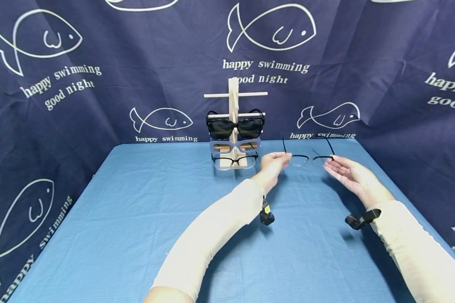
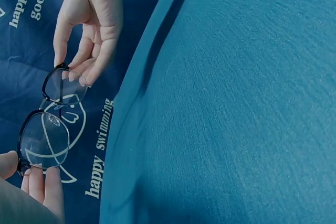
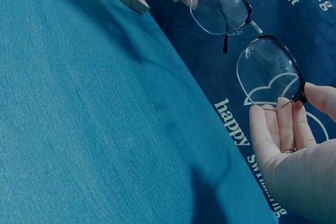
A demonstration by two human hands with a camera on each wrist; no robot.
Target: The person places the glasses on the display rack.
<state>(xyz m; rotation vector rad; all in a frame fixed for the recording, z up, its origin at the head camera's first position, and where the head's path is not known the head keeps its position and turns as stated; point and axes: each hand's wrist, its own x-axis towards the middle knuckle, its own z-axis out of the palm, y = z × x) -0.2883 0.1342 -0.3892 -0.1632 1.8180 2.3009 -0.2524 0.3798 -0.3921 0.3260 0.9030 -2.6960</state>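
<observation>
Between both hands, a pair of eyeglasses [image 1: 298,160] with dark upper rims and clear lenses is held above the table's far right part, its temples unfolded and pointing away. My left hand [image 1: 273,165] pinches one outer corner of the frame. The other corner is pinched by my right hand [image 1: 350,174], thumb on the rim and fingers by the lens, as the right wrist view shows up close. Left of the left hand stands a wooden display rack [image 1: 233,90] bearing black sunglasses [image 1: 221,128], blue-framed glasses [image 1: 235,146] and dark-rimmed clear glasses [image 1: 223,163].
The rack's top peg [image 1: 252,94] carries no glasses. A blue cloth [image 1: 136,219] covers the table. Behind it hangs a dark blue curtain [image 1: 155,54] printed with white fish and lettering. Black wrist cameras [image 1: 266,216] sit on both sleeves.
</observation>
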